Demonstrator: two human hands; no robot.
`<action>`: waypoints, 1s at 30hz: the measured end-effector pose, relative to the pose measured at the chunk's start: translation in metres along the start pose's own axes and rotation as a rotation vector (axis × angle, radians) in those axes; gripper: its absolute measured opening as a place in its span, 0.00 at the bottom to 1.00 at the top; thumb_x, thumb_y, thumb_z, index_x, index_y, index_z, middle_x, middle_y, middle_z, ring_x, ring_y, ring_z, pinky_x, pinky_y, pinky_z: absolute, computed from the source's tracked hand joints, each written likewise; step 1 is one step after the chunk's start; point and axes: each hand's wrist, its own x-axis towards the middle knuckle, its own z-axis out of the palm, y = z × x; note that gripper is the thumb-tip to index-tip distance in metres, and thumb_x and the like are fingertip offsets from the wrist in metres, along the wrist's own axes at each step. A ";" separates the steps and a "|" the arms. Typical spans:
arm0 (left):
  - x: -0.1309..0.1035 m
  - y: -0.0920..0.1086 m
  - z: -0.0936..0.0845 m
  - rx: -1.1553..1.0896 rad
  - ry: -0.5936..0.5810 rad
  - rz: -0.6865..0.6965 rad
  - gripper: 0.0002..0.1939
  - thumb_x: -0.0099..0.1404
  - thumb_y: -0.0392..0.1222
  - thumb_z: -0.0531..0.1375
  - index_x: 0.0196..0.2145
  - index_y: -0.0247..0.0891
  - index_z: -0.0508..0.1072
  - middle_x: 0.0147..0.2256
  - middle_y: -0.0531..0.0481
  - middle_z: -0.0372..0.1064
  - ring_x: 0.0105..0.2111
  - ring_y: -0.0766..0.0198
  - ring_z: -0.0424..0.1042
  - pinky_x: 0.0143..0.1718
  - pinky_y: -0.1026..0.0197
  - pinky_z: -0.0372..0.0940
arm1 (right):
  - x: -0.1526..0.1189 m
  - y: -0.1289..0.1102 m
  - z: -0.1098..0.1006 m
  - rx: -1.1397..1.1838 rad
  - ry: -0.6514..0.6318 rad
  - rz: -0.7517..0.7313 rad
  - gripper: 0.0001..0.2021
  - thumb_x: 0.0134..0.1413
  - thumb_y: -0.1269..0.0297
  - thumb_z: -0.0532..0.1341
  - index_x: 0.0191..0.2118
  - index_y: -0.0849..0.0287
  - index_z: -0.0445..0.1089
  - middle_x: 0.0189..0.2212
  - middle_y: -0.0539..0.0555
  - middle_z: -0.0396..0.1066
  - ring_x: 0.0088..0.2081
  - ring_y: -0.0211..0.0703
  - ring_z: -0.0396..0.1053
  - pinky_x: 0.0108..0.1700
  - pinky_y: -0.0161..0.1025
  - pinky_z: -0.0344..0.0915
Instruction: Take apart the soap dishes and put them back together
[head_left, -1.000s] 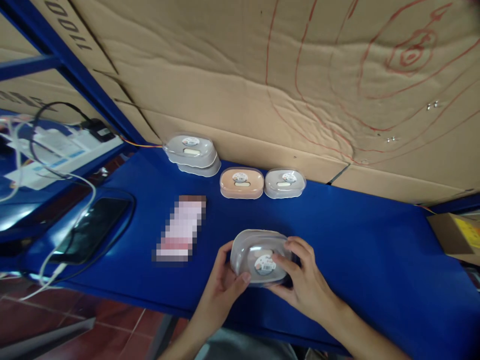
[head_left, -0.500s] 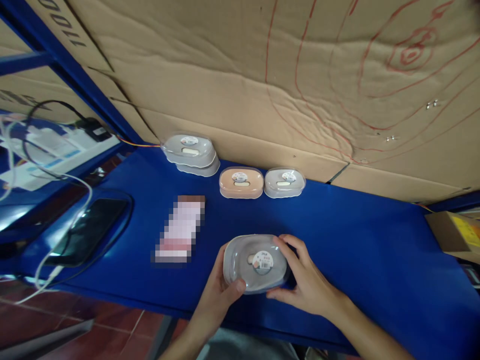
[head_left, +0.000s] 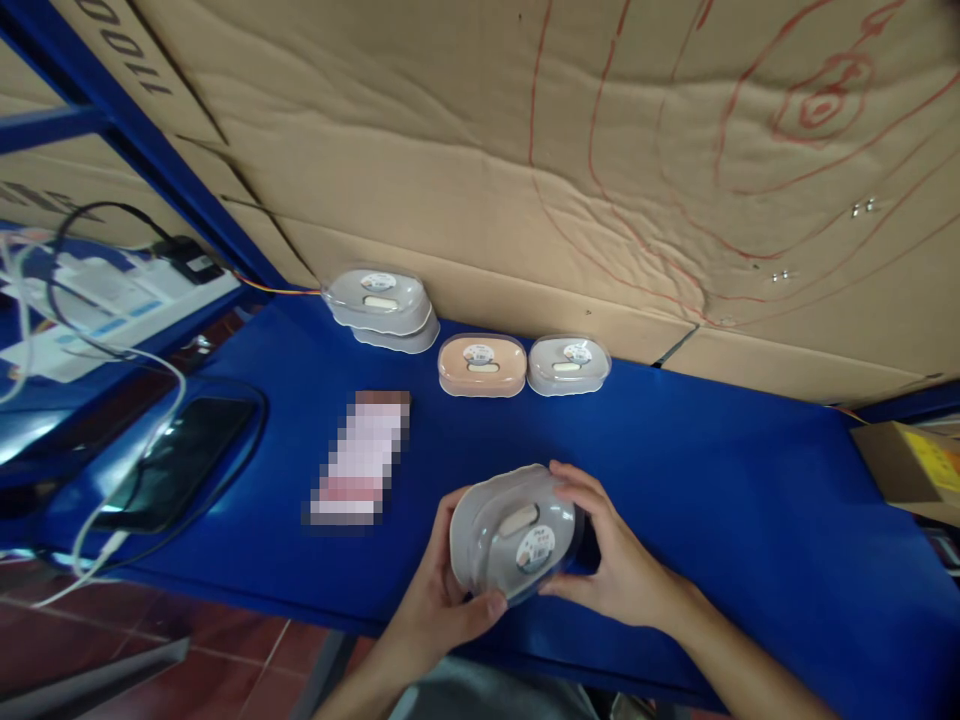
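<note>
While the peach box, the grey box and the grey stack are keeping their places along the back of the counter, the held box is showing a changed angle. Its right end is turning farther away from the person than in the earlier frame; its slot, then partly covered by the label, is now showing whole.
Left hand: grip is clamping the held box's left end, thumb pressing the near edge, fingers going partly out of sight behind.
Right hand: grip is spreading wide around the right end, fingers touching the far edge, thumb lying at the near edge.
Held box, grey, clear cover: being held over the counter's near part, well apart from the back row. Long axis: slanting from near left to far right. Cover: facing up toward the camera, label lying nearward of the slot.
</note>
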 end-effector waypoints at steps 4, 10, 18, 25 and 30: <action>-0.005 -0.003 0.001 0.000 0.011 0.000 0.45 0.51 0.49 0.79 0.61 0.51 0.63 0.56 0.45 0.70 0.53 0.52 0.73 0.50 0.60 0.67 | -0.002 0.000 -0.003 -0.019 0.029 -0.053 0.41 0.55 0.64 0.75 0.69 0.47 0.54 0.73 0.64 0.53 0.74 0.60 0.54 0.70 0.60 0.63; -0.005 -0.001 0.004 0.010 0.032 -0.001 0.44 0.49 0.52 0.79 0.58 0.50 0.63 0.51 0.48 0.71 0.47 0.56 0.73 0.45 0.62 0.66 | -0.003 -0.002 -0.004 -0.116 0.010 -0.090 0.36 0.61 0.68 0.70 0.69 0.47 0.56 0.74 0.62 0.52 0.75 0.57 0.52 0.71 0.60 0.62; -0.007 0.001 0.006 0.012 0.050 -0.006 0.42 0.51 0.53 0.78 0.57 0.51 0.61 0.46 0.51 0.72 0.43 0.57 0.73 0.43 0.63 0.66 | -0.005 -0.006 -0.008 -0.145 -0.026 -0.043 0.34 0.61 0.66 0.70 0.69 0.45 0.60 0.77 0.58 0.46 0.75 0.59 0.51 0.70 0.58 0.64; -0.006 0.001 0.006 0.006 0.047 -0.010 0.41 0.52 0.51 0.78 0.56 0.50 0.61 0.44 0.51 0.71 0.39 0.60 0.71 0.39 0.63 0.65 | -0.005 -0.007 -0.011 -0.145 -0.061 -0.042 0.33 0.63 0.69 0.67 0.70 0.42 0.60 0.76 0.56 0.46 0.75 0.57 0.51 0.71 0.57 0.63; -0.007 0.004 0.008 0.035 0.071 -0.006 0.36 0.54 0.53 0.77 0.53 0.50 0.62 0.40 0.54 0.69 0.36 0.63 0.68 0.36 0.66 0.63 | -0.007 -0.012 -0.013 0.075 -0.097 0.045 0.40 0.63 0.56 0.70 0.74 0.43 0.51 0.79 0.57 0.32 0.77 0.62 0.41 0.73 0.62 0.55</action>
